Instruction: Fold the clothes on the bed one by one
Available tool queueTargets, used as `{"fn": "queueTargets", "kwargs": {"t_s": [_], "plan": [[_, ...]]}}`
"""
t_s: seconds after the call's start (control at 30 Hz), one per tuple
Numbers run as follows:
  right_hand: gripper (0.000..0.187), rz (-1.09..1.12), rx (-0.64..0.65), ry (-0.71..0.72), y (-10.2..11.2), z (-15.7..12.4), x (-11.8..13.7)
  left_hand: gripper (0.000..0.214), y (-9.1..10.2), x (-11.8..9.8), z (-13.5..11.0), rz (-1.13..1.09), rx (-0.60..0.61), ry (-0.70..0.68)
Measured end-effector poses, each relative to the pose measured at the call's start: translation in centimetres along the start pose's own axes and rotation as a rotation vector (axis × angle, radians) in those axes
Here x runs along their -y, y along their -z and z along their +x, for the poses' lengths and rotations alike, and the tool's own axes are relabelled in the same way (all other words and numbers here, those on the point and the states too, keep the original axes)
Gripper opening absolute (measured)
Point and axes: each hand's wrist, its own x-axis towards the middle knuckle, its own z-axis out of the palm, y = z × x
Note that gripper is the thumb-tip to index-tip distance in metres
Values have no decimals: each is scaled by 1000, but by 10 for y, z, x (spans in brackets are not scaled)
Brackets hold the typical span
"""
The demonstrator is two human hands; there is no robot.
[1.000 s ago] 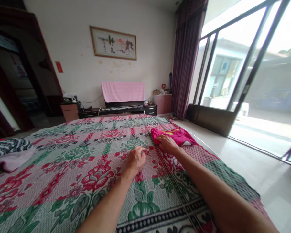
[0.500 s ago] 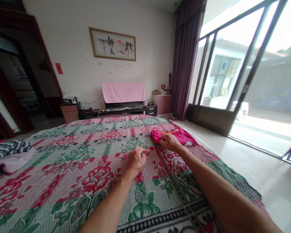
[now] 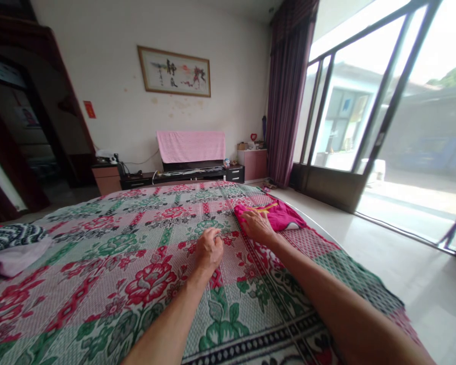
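Note:
A bright pink folded garment (image 3: 287, 215) with a yellow trim band lies near the right edge of the flowered bed cover (image 3: 152, 279). On its near left corner rests my right hand (image 3: 257, 226), open, the fingers spread and lying over the cloth. To the left of the garment, my left hand (image 3: 210, 247) is held loosely closed just over the cover, fingers curled in. Nothing shows in its grip. It does not touch the garment.
At the left edge lies a pile with a black-and-white patterned cloth (image 3: 13, 238) and a pale pink cloth (image 3: 23, 257). Beyond the bed stands a low black cabinet (image 3: 140, 181), with a pink towel (image 3: 192, 146) draped above it. Glass doors (image 3: 338, 116) are at the right.
My right hand has flattened, its fingers spreading over the garment's corner. My left hand stays curled in nearly the same place. The view has shifted slightly.

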Motion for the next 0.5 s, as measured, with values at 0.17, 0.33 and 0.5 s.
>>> {"fn": "queueTargets", "kwargs": {"t_s": [0.17,0.33,0.5], "plan": [[29,228,-54,229,-8,-4,38,39,14,12,2,207,-92,119],[25,321,5,318,-25,-13,64,33,20,12,-4,370,93,149],[25,279,8,273,-25,-13,64,33,22,7,-4,435,168,152]]}}
